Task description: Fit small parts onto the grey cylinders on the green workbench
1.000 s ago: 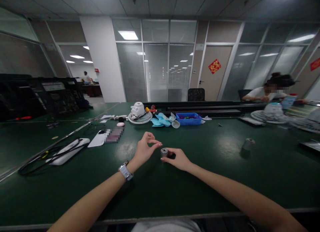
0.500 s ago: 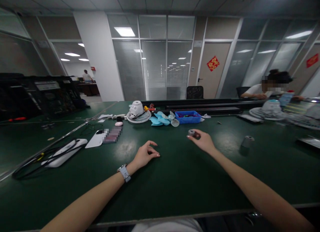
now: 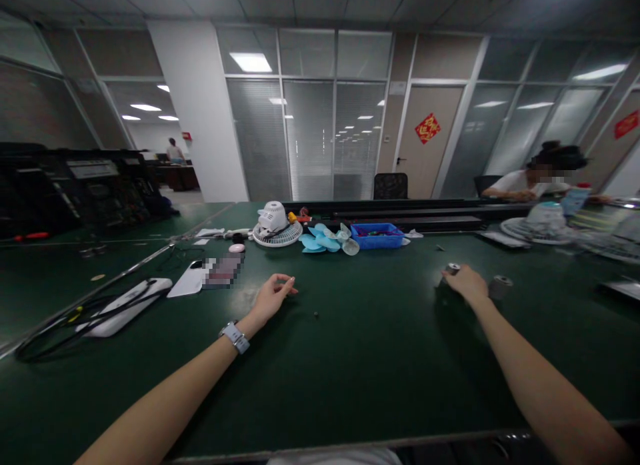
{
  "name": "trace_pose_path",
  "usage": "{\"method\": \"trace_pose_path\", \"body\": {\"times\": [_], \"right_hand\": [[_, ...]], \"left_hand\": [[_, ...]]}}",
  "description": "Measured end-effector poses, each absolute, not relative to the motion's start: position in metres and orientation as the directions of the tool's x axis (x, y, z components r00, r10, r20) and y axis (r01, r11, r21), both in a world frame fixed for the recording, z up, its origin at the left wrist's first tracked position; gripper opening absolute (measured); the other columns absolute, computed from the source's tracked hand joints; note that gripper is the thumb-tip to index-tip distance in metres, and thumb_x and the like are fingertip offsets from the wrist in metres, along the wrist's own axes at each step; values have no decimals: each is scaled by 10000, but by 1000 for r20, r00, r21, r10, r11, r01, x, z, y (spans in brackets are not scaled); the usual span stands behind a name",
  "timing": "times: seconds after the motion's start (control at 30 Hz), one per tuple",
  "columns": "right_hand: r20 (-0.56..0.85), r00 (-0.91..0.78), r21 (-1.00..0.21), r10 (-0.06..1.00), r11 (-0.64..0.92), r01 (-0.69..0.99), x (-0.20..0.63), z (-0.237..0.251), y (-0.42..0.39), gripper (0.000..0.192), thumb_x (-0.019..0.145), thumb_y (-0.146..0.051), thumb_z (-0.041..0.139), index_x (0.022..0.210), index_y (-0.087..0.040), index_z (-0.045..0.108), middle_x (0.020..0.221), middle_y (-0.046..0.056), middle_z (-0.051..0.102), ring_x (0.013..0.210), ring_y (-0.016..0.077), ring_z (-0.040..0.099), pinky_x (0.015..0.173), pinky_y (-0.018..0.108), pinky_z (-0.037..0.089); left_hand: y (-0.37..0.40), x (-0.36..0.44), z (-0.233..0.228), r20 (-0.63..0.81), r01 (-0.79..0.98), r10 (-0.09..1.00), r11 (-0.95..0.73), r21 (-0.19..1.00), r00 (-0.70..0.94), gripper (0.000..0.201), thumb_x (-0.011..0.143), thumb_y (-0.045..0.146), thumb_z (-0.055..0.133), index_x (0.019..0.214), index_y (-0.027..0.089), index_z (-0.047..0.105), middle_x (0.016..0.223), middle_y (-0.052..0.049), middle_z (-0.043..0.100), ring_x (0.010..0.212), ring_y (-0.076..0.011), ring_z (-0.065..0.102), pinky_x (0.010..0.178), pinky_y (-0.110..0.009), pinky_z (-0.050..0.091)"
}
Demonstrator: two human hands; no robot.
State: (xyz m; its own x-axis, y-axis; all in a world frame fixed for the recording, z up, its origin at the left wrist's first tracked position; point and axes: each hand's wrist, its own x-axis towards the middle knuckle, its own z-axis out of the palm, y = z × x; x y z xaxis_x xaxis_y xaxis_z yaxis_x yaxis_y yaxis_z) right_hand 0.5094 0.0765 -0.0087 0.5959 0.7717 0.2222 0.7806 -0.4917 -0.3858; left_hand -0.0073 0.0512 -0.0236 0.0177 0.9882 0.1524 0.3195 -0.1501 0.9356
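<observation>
My right hand [image 3: 467,283] grips a small grey metal cylinder [image 3: 453,269] with a dark top, low over the right part of the green table or touching it; which, I cannot tell. A second, similar cylinder [image 3: 500,287] stands upright just right of that hand. On the left, my left hand [image 3: 273,295] is loosely curled above the table with no object visible in it. A tiny dark piece [image 3: 315,314] lies on the table to the right of my left hand.
A white fan part with a round grille [image 3: 277,231], light-blue fan blades [image 3: 323,239] and a blue tray [image 3: 377,237] of small items line the back. Left lie a white phone [image 3: 187,281] and a white device [image 3: 127,308] with black cable. A person [image 3: 530,181] sits far right.
My right hand has carried the cylinder rightward, close to the second one. The left hand has drawn back leftward, its fingers closer together, and the tiny dark piece now shows on the table.
</observation>
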Motion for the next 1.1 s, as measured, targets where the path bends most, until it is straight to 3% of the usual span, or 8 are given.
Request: {"method": "trace_pose_path", "body": {"times": [0.13,0.23,0.37,0.5,0.67,0.83,1.0,1.1], "right_hand": [[415,554,-304,722,-464,832,467,1,67,678,852,-390,591,1394,-16,428,1273,301,561,1170,414,558,932,534,443],[614,181,-213,768,-59,975,398,7,49,592,925,-357,487,1438,-71,409,1424,253,472,1314,372,449,1058,557,352],[395,-482,-239,782,594,769,298,2,15,541,984,-435,407,1489,-240,413,1559,82,364,1419,259,351,1140,495,311],[270,-730,-298,628,775,557,248,-5,-4,520,1013,-378,375,1518,-254,369,1600,35,272,1479,208,220,1191,466,221],[212,-794,-385,569,796,468,242,-11,4,466,1013,-298,397,1472,-239,448,1532,62,397,1432,207,336,1164,470,280],[330,-718,-403,613,779,480,240,-21,5,326,965,-209,516,1252,-204,671,1273,62,657,1231,179,581,1076,378,421],[416,-659,-273,627,777,567,265,-21,10,315,916,-117,549,1169,-202,716,1157,47,715,1078,175,673,987,354,503],[545,-444,-176,712,614,769,317,-2,25,326,903,-106,540,1156,-197,724,1141,64,719,1031,197,690,953,366,526]], "left_hand": [[56,-9,-29,173,325,985,-157,932,-19,543,759,686,569,977,188,558,804,-79,743,817,-237,698,723,-334,489],[56,-7,-31,195,359,981,-177,917,-17,515,776,677,552,958,195,561,789,-68,737,810,-234,694,730,-334,485],[56,-6,-34,225,399,974,-200,895,-17,492,798,667,526,941,198,564,766,-61,731,792,-232,689,713,-328,474],[57,-5,-36,254,394,967,-236,888,7,473,805,653,519,923,197,559,739,-58,722,761,-226,684,717,-329,476],[56,-4,-35,249,414,968,-229,881,5,451,803,636,522,906,199,559,718,-52,715,743,-225,681,720,-333,476],[56,-3,-35,255,426,966,-242,872,28,432,813,617,507,905,198,557,718,-53,717,718,-221,678,684,-322,465],[55,-4,-34,261,446,965,-248,860,34,425,815,608,512,902,195,565,725,-52,717,728,-220,677,695,-322,464],[53,-4,-33,248,458,968,-241,856,44,433,822,613,508,909,194,570,739,-53,721,736,-223,675,698,-326,464]]}}
